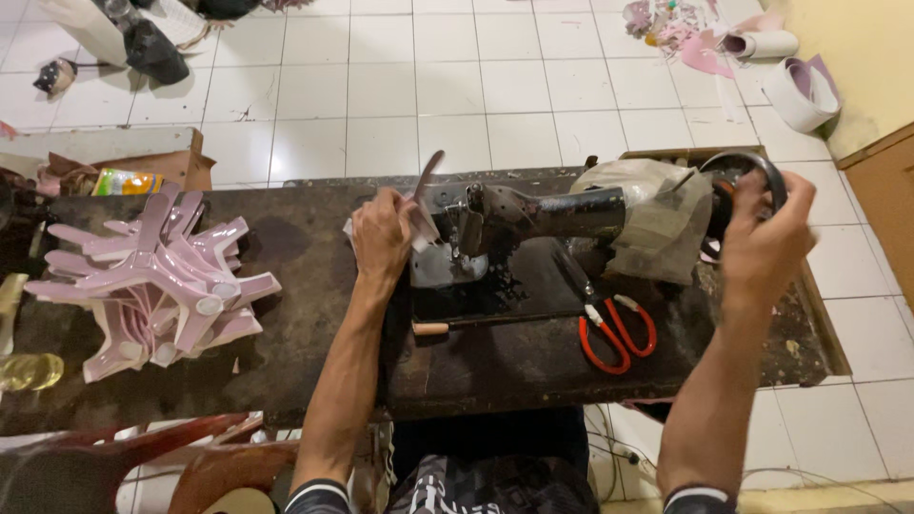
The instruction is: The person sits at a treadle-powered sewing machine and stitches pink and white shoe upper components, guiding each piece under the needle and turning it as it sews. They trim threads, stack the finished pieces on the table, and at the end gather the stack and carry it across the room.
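A black sewing machine (533, 214) lies across a dark worn table (305, 314). My left hand (381, 238) grips a pale pink strap piece (422, 195) at the machine's needle end, its tip sticking up. My right hand (766, 238) is closed on the round handwheel (752, 167) at the machine's right end. A grey cloth (652, 224) is wrapped around the machine's body.
Red-handled scissors (614, 333) and a thin tool with a wooden handle (447, 326) lie in front of the machine. A heap of pink strap pieces (157, 281) sits on the table's left. Rolls of pink material (795, 86) lie on the tiled floor, far right.
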